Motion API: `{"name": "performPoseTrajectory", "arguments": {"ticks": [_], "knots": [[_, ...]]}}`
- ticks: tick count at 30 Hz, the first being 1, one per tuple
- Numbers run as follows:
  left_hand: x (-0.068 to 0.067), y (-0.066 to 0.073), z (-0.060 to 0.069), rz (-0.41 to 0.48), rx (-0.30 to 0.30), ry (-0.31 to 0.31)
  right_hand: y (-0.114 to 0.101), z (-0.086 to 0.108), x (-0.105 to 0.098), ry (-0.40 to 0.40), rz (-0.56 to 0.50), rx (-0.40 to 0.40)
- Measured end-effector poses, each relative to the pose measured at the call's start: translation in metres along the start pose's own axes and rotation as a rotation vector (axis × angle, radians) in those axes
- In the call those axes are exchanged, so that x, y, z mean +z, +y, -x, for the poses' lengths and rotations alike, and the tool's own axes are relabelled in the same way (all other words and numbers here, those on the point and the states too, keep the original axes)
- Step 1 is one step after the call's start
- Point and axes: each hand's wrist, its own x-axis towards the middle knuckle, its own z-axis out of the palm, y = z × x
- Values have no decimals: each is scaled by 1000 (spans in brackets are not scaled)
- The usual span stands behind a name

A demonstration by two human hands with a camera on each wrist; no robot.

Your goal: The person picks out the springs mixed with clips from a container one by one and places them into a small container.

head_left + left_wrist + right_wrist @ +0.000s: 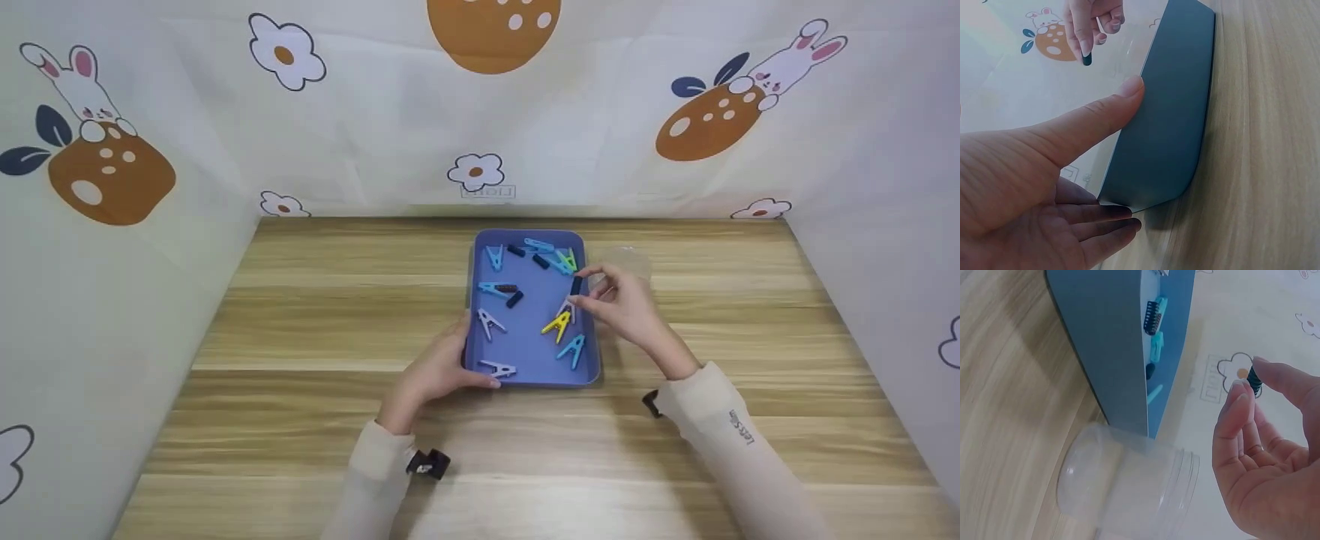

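Note:
A blue tray [525, 341] stands on the table holding clothes pegs in blue, pale lilac, yellow and green, such as the yellow clothes peg [557, 325]. Several small dark ridged cylinders, like the dark ridged cylinder [514, 299], lie among them. My left hand [435, 369] grips the tray's near left corner, thumb at the near rim and fingers along the left side. Over the tray's right side, my right hand [624, 304] pinches a small black ridged cylinder [1254, 381] between thumb and fingertip. In the right wrist view its ridges look like a coil.
Beside the tray's far right side, a clear plastic jar [1129, 481] stands close behind my right hand. Wood-grain tabletop [315, 337] surrounds the tray. A printed cloth [375, 135] with rabbits and flowers walls the back and both sides.

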Motion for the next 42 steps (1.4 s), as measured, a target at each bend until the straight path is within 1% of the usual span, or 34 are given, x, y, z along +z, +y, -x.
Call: {"name": "performPoseTrajectory", "arguments": {"ticks": [3,12,19,22,34,37,42], "knots": [[0,1,0,3,-3,-2,3,1,-4,26,5,14],[0,3,1,15,-17,-5,11,5,-16,73,-2,52],[1,0,0,16,10,5,17,6,-24,96,-33,74],[2,-1,0,10,13,4,20,6,-27,111,-30,86],[1,0,0,2,-23,-14,29,9,-36,165,-36,129],[1,1,0,-1,-26,-13,33,9,-38,169,-45,140],[1,1,0,9,-17,-7,38,9,-40,172,-97,158]]}}
